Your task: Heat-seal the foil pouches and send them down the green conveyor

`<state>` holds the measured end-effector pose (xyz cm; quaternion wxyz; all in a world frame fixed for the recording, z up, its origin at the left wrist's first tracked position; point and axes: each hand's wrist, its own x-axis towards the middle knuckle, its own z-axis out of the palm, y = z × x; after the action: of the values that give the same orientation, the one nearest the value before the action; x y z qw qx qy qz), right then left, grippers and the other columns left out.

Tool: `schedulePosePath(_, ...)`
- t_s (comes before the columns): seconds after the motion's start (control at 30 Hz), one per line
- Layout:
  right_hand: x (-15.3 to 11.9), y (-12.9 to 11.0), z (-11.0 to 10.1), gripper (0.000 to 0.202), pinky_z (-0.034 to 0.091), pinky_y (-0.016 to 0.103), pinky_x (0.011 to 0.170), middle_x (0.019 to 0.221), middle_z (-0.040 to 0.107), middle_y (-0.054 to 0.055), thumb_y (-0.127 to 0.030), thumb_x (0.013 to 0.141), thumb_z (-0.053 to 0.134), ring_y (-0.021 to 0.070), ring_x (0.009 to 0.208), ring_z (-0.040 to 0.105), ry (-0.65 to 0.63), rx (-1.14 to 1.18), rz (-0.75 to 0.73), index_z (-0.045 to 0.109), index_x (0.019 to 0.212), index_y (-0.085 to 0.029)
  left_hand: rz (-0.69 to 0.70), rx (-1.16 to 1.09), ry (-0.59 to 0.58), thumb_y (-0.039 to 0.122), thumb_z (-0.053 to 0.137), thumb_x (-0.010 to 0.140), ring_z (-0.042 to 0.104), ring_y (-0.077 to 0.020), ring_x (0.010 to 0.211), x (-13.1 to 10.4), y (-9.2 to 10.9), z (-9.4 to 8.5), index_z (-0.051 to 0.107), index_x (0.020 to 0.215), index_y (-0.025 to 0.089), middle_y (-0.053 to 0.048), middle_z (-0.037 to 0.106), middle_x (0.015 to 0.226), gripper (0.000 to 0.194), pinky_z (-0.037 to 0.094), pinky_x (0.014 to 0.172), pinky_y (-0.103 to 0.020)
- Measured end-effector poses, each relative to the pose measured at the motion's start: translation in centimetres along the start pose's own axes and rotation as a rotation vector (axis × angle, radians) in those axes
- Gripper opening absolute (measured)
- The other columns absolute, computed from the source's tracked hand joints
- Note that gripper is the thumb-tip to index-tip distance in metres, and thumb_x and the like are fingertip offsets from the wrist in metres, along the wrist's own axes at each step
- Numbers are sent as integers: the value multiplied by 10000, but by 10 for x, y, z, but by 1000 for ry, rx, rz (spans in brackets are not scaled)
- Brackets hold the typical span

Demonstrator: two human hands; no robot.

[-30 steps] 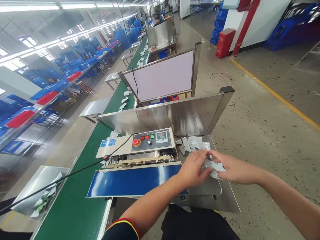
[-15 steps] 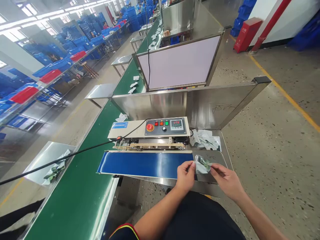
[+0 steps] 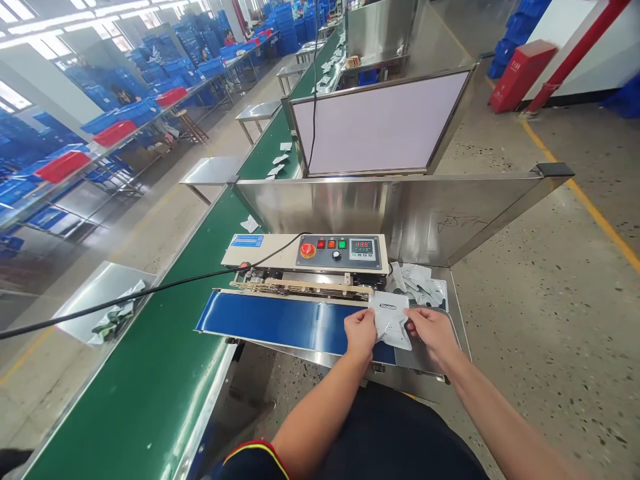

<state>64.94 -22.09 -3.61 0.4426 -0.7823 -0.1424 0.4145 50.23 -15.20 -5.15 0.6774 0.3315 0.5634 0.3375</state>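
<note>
Between my two hands is a small white plastic pouch (image 3: 391, 319) with dark print near its top. My left hand (image 3: 361, 331) pinches its left edge, and my right hand (image 3: 431, 331) grips the right edge. The pouch's top edge is at the right end of a band sealing machine (image 3: 265, 251), close to its sealing strip. Beneath the pouch lie the right end of the machine's blue conveyor belt (image 3: 280, 323) and a metal plate. Whether the top edge touches the sealing strip I cannot tell.
More pouches (image 3: 420, 285) lie piled right of the machine. A long green conveyor (image 3: 115, 393) runs along the left, and a black cable (image 3: 170, 287) crosses over it. Behind the machine rises a steel partition (image 3: 320, 207). Other pouches (image 3: 117, 317) rest on a side shelf at the left.
Both hands have brought the pouch up and left to the sealing machine. Its printed white face now shows, where a clear side with green contents was visible before. The view has shifted slightly.
</note>
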Motion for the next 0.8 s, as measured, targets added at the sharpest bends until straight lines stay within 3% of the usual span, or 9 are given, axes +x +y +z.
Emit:
schedulePosePath(0.1,9,-9,16,449,574,337,567,687,725,92,-644,796,771,218,598,659,-97,-98,-23,773,803,-196,68,15,39,746,874,722,560,-154,630,4,9,-21,792,740,113,-46,693,671,639,474,612,-272)
schedulePosePath(0.17,21,-17,13,468,570,342,578,698,735,96,-667,836,769,225,601,668,-131,-214,-43,798,820,-200,152,91,57,765,821,809,667,-212,737,4,17,-39,828,845,107,-92,771,785,659,562,701,-314)
schedulePosePath(0.23,40,-27,-3,456,583,358,651,772,770,110,-658,898,729,260,701,721,-88,-366,-69,822,858,-213,292,196,112,736,783,896,758,-284,969,1,25,-59,852,1042,116,-149,836,1025,640,626,887,-382)
schedulePosePath(0.33,78,-45,-33,330,593,421,855,1012,825,159,-532,922,721,363,1043,771,53,-614,-87,839,935,-224,552,318,271,657,728,1002,728,-319,1281,-10,34,-85,781,1340,165,-193,768,1395,599,599,1103,-449)
schedulePosePath(0.43,115,-60,-45,209,568,471,929,1077,816,227,-396,830,801,436,1167,749,84,-810,-68,839,884,-197,697,381,315,573,647,1087,746,-292,1236,-27,39,-97,748,1364,180,-192,759,1380,491,623,1065,-433)
schedulePosePath(0.5,128,-70,-46,159,561,471,894,1040,809,252,-340,807,790,442,1113,761,65,-894,-73,827,818,-186,736,420,250,501,612,1122,778,-271,1128,-39,42,-92,782,1268,186,-167,801,1249,387,644,1009,-410)
schedulePosePath(0.6,122,-85,-56,169,534,416,793,1000,809,222,-342,830,724,396,1013,758,85,-963,-128,812,804,-201,810,479,101,409,619,1126,804,-256,1016,-49,41,-69,822,1149,198,-131,834,1092,294,668,960,-404)
schedulePosePath(0.7,87,-100,-83,209,461,334,652,817,770,107,-399,848,677,283,790,704,21,-925,-269,759,747,-235,967,517,-67,356,660,1096,813,-269,1080,-45,38,-31,821,1215,209,-131,848,1140,248,681,1004,-434)
schedulePosePath(0.8,39,-109,-104,256,393,293,577,642,654,14,-437,827,677,193,616,576,-203,-740,-415,693,662,-242,1149,540,-247,339,697,1073,750,-322,1345,-34,34,9,767,1395,192,-168,820,1355,361,626,1170,-516)
